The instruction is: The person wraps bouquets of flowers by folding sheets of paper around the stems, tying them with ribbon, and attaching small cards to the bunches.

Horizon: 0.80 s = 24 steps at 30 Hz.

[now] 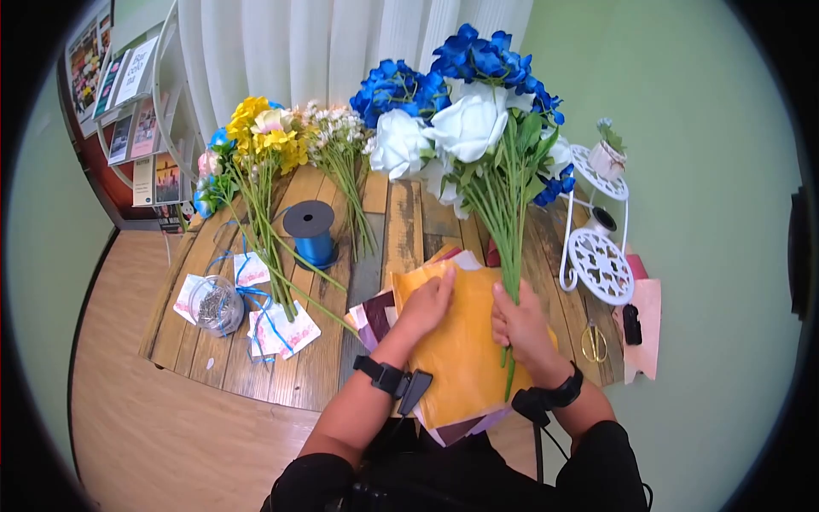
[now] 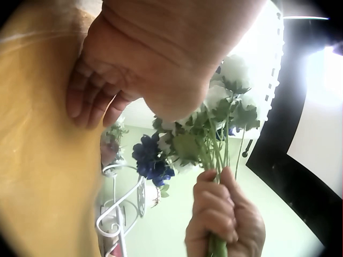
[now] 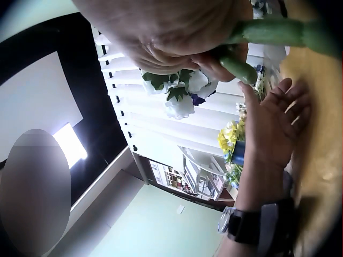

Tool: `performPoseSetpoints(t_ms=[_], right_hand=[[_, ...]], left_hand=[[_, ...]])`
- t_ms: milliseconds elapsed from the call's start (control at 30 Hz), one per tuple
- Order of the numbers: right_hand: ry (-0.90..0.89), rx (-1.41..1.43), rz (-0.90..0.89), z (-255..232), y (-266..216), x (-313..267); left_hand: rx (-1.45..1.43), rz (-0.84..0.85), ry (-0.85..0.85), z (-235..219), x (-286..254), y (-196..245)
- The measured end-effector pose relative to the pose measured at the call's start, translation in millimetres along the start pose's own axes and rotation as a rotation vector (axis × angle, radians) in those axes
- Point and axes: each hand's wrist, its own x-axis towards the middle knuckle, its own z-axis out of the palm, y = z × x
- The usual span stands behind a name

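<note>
The yellow paper (image 1: 465,350) lies at the near edge of the wooden table (image 1: 299,375), on top of other sheets in purple and pink whose edges poke out from under it. Over its right part, the right hand (image 1: 522,324) grips the bouquet of blue and white flowers (image 1: 469,124), fingers curled round the green stems (image 1: 509,226) close to their lower ends. The blooms stand beyond the far edge of the yellow paper, well above the fist, while the stem tips stick out below the fist and cross in front of the paper. The left hand (image 1: 426,303) lies against the upper left of the yellow paper, fingers extended and loosely side by side, covering that part of it. Left of the paper are the blue ribbon spool (image 1: 310,243), a glass jar (image 1: 215,307) and printed cards (image 1: 286,333) with blue ribbon; beyond these lie a bunch with yellow flowers (image 1: 269,141) and one of small pale flowers (image 1: 337,136), one long stem reaching to the paper's left side. Right of the paper are gold scissors (image 1: 594,344) and a white metal stand (image 1: 601,260).
</note>
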Motion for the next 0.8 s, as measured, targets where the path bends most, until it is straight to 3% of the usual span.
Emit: performPoseSetpoints(t_ms=[100,200,333,433,467,533,667,767,800], right_hand=[[0.024,0.021,0.049,-1.3,30.6,-9.1],[0.045,0.013,0.104,-6.6,62.9,-4.4],[0.012,-0.139,0.138,-12.0,97.9,0.6],[-0.083,-0.153,0.128,-14.5,96.0,3.6],[-0.085,-0.153,0.128,-14.6,95.4,4.0],[-0.167,-0.214,0.159,-12.3,92.8,7.2],[-0.240,-0.247,0.197,-6.4,84.5,5.9],[-0.294,-0.384,0.140,-3.7,70.5,2.4],[-0.296,-0.710,0.087,-6.2,60.3,4.1]], left_hand=[[-0.218,-0.119,-0.002,-3.5,-6.8,16.5],[-0.242,-0.127,-0.010,-4.1,-8.6,20.2],[-0.063,-0.065,-0.031,-3.2,-12.1,23.1],[0.158,-0.014,-0.045,-0.6,-7.2,12.1],[0.158,-0.014,-0.043,1.0,-7.0,8.2],[0.143,0.152,0.061,0.9,-7.6,5.8],[0.178,0.219,0.132,0.3,-7.8,5.3],[0.134,0.207,0.148,-0.6,-6.8,4.6],[0.183,0.142,0.148,-4.5,-11.3,13.7]])
